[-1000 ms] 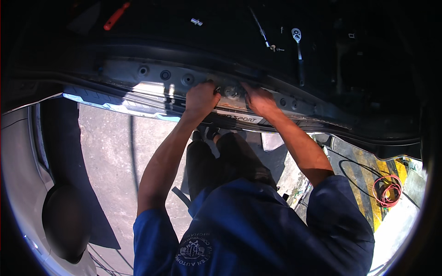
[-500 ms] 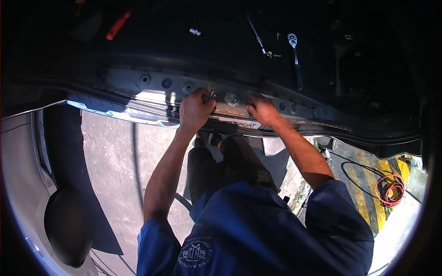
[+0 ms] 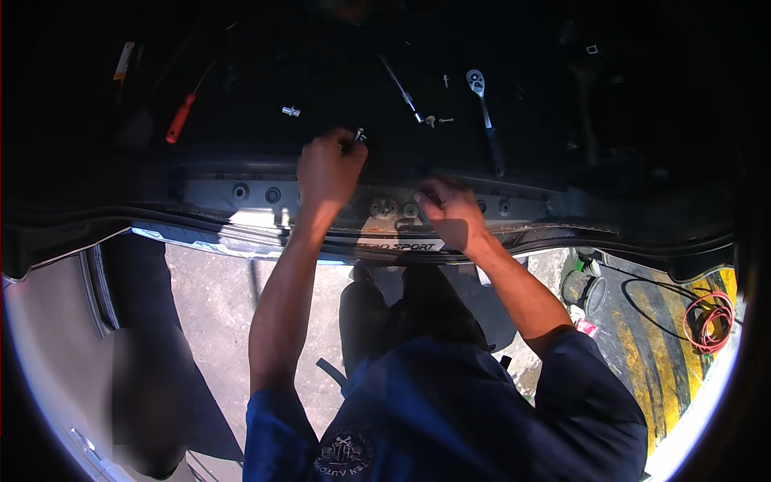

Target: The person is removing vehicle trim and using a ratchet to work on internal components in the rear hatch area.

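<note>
The small metal piece [image 3: 360,136] is at the fingertips of your left hand [image 3: 329,173], at its upper right side and above the grey sill panel [image 3: 210,193]; its long axis is too small to tell. Your left hand, the nearer, pinches it. Your right hand [image 3: 454,215] is loosely curled over the panel; whether it holds anything, I cannot tell.

Harsh sunlight bleaches the concrete ground [image 3: 210,301] and flares white at the lower right edge. The car interior [image 3: 257,80] sinks to near black, where a ratchet [image 3: 476,83] glints. My left hand [image 3: 328,175] and right hand [image 3: 454,215] look dim, slightly soft. Blur smears the lower left; the lens bends straight lines.
</note>
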### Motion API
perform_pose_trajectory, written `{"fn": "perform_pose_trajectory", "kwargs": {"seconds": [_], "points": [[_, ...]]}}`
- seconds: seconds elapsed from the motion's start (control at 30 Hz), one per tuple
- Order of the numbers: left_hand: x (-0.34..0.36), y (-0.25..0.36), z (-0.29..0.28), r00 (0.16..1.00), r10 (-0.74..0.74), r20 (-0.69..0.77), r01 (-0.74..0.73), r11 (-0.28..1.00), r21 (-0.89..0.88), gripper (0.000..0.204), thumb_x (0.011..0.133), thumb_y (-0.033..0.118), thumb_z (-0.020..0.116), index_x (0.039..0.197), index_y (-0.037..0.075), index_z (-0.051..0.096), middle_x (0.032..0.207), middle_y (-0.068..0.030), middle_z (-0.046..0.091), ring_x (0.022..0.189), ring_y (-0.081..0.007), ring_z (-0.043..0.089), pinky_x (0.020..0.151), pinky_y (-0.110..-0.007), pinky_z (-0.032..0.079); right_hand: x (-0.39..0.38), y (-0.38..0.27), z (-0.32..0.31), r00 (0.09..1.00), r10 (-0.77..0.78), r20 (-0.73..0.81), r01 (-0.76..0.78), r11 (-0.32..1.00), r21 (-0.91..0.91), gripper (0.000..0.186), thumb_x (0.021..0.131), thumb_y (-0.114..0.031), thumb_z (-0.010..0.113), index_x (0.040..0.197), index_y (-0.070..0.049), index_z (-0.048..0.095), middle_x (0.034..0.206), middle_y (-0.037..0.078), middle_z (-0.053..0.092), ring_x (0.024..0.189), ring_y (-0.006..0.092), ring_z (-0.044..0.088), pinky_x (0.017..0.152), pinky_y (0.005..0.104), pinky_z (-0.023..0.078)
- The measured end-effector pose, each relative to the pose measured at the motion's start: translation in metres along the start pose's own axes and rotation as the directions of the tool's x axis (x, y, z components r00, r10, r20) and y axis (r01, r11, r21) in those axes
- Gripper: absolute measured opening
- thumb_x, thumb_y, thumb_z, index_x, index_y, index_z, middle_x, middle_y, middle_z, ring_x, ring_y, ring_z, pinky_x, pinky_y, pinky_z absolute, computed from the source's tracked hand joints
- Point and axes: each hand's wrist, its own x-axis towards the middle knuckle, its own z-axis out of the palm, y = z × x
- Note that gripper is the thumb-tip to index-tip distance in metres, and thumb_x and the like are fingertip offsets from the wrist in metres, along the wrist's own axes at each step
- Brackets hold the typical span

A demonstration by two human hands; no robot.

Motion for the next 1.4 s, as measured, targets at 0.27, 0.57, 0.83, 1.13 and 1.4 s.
{"fn": "perform_pose_trajectory", "kwargs": {"seconds": [0.27,0.57,0.83,1.13,1.4], "points": [[0.028,0.025,0.034,0.991,0.085,-0.104,-0.071,0.988,0.135,0.033,0.080,0.022,0.064,0.106,0.003,0.065,0.079,-0.0140,0.068,0.073,-0.0274,0.068,0.069,-0.038,0.053,0.078,0.011,-0.048,0.979,0.005,-0.206,0.051,0.963,0.264,0.021,0.088,-0.009,0.061,0.108,-0.005,0.063,0.085,0.014,0.065,0.072,0.0215,0.065,0.065,0.0315,0.051],[-0.119,0.007,0.031,0.732,-0.626,0.267,0.583,0.376,-0.720,0.023,0.088,0.014,0.053,0.110,0.008,0.059,0.073,0.0003,0.054,0.060,-0.0078,0.049,0.053,-0.024,0.040,-0.013,0.080,0.005,0.911,-0.166,0.378,0.166,0.986,0.034,0.028,0.084,-0.013,0.054,0.109,-0.001,0.057,0.112,0.018,0.057,0.096,0.0366,0.061,0.080,0.0466,0.050],[-0.184,0.011,0.065,0.530,-0.704,0.473,0.648,-0.024,-0.761,0.032,0.084,0.012,0.048,0.116,0.009,0.053,0.092,-0.0049,0.053,0.077,-0.0178,0.055,0.072,-0.037,0.051,-0.008,0.094,0.037,0.885,-0.256,0.389,0.338,0.928,-0.157,0.021,0.082,-0.011,0.054,0.099,-0.002,0.062,0.107,0.016,0.060,0.093,0.0320,0.064,0.076,0.0446,0.053],[-0.081,0.044,0.057,0.925,-0.380,0.006,0.355,0.857,-0.373,0.031,0.082,0.012,0.054,0.108,-0.002,0.060,0.064,-0.0023,0.055,0.055,-0.0086,0.047,0.051,-0.024,0.036,-0.007,0.073,0.044,0.859,-0.172,0.482,0.333,0.902,-0.274,0.025,0.084,-0.019,0.057,0.102,-0.003,0.060,0.103,0.013,0.060,0.091,0.0299,0.064,0.074,0.0421,0.054],[0.063,0.102,0.032,0.972,-0.192,-0.135,0.230,0.890,0.395,0.044,0.078,0.040,0.067,0.103,0.005,0.068,0.098,-0.0208,0.068,0.096,-0.0380,0.064,0.084,-0.043,0.051,-0.009,0.069,0.055,0.885,-0.076,0.459,0.166,0.973,-0.159,0.036,0.083,-0.026,0.063,0.108,-0.002,0.056,0.110,0.016,0.058,0.096,0.0338,0.062,0.078,0.0439,0.052]]}}
